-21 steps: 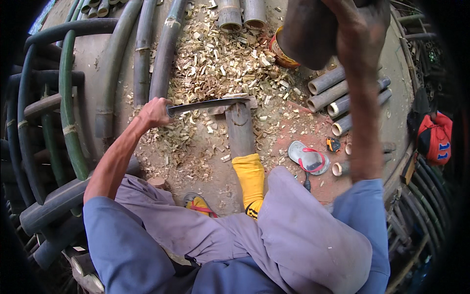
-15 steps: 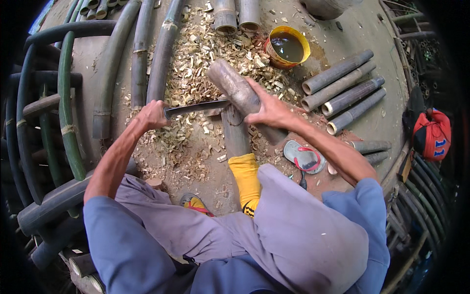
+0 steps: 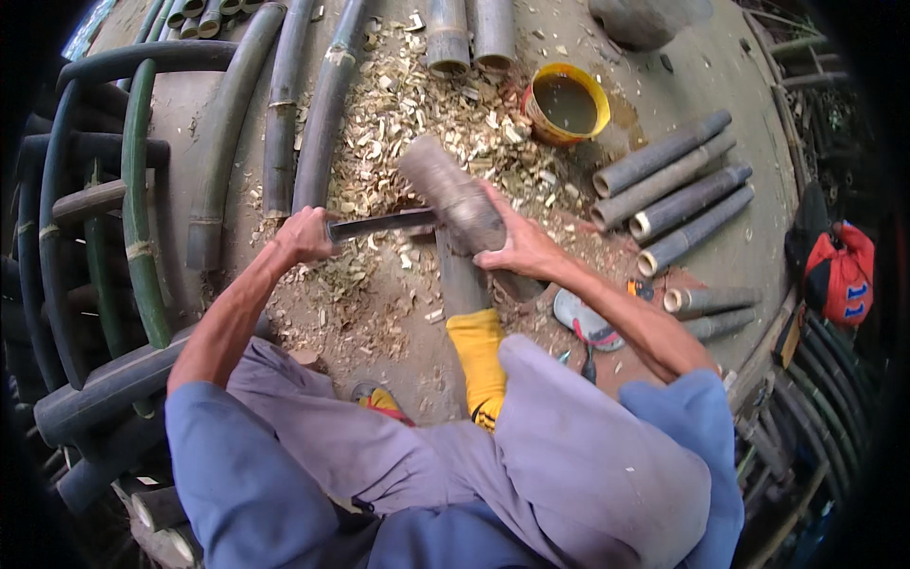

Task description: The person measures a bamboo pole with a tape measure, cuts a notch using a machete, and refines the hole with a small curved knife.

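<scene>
Left hand (image 3: 308,235): fingers are clamping onto the big knife (image 3: 384,225) by its handle
Right hand (image 3: 523,245): fingers are wrapping round a blurry wooden club (image 3: 455,199), hiding the blade's tip
Bamboo tube (image 3: 463,284): lying on the ground (image 3: 422,370) near the chip pile's (image 3: 455,104) edge, yellow sock (image 3: 477,356) touching it

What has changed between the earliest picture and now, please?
The right hand, first raised at the upper right, has come down and leftward with its thick block, which now hides the tip of the knife. Nothing was newly grasped or released: the left hand still grips the knife. The yellow bucket stayed in place.
</scene>
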`<state>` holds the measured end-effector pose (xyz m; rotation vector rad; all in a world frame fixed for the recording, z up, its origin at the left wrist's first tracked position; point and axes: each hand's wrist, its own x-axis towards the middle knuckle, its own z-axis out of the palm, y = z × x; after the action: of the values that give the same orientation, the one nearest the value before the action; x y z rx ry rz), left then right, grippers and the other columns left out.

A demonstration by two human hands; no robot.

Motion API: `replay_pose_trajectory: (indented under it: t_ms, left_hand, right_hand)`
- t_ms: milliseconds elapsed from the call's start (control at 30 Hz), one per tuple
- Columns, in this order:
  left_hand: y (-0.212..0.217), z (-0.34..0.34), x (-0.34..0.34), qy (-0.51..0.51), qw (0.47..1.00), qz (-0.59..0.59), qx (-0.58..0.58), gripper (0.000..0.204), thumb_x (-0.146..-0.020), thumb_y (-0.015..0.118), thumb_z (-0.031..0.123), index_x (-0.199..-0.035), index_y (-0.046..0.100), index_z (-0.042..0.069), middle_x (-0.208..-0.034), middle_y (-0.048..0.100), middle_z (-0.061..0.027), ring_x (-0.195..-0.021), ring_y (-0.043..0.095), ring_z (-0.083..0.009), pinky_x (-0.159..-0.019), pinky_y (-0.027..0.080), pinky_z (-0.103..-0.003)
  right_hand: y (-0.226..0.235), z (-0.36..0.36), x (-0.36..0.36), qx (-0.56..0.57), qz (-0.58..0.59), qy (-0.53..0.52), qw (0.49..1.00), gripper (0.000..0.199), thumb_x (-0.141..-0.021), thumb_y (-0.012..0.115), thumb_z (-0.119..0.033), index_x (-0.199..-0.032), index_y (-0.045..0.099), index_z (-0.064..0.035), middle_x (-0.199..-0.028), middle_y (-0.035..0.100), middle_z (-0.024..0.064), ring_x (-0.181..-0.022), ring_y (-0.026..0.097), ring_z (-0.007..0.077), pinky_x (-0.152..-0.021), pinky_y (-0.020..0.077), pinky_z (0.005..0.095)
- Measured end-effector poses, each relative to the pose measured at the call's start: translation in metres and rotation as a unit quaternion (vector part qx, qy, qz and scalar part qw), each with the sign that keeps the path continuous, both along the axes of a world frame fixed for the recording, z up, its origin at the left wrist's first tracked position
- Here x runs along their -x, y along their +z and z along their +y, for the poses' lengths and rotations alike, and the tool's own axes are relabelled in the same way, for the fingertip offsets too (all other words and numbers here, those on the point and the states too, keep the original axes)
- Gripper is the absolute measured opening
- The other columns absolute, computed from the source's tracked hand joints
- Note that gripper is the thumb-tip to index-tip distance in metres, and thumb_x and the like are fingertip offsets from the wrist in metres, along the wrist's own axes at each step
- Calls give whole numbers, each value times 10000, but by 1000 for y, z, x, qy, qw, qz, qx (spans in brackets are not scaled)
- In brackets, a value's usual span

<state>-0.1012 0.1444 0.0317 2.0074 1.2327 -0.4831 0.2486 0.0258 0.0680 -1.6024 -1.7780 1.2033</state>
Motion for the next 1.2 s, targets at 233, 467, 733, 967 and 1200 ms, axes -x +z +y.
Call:
replay_pose_trajectory:
  t_ms: [233,467,733,967,1200]
  left_hand:
    - [3,-5,23,141,981,-132,-27,523,-602,725,292,-1064,655,55,-856,671,-159,-819,645,-231,-768,501,-350]
    - [-20,6,41,321,922,67,-204,894,-568,831,280,-1282,340,59,-1189,428,-294,-983,579,-426,-861,495,-484]
    - [-17,47,3,342,915,44,-208,786,-578,795,144,-1223,356,52,-1121,416,-263,-979,538,-439,-811,502,-496]
    - [11,55,-11,134,968,-202,69,734,-613,850,329,-1200,519,37,-931,622,-129,-901,584,-251,-788,477,-366]
    - [-29,2,34,137,957,-32,254,292,-551,774,158,-775,628,41,-646,613,-24,-561,557,-131,-494,429,-291]
  right_hand:
    - [17,-96,-27,30,-81,-142,986,1001,-641,710,-189,-1487,176,-193,-1263,502,286,-1136,526,428,-926,455,459]
    - [-13,-223,-44,171,-210,-130,954,1022,-669,748,-226,-1487,140,-156,-1249,491,308,-1119,508,453,-946,422,469]
    - [-16,-219,-41,222,-120,-172,952,1056,-640,767,-214,-1479,129,-144,-1225,496,330,-1118,502,468,-946,415,476]
    - [-28,-212,-54,309,-165,-213,912,1014,-599,777,-236,-1410,203,-34,-1194,513,325,-1118,509,456,-949,417,466]
    - [-24,-192,-43,251,-123,-216,936,928,-562,776,-259,-1318,316,19,-1166,543,289,-1088,530,448,-934,431,456]
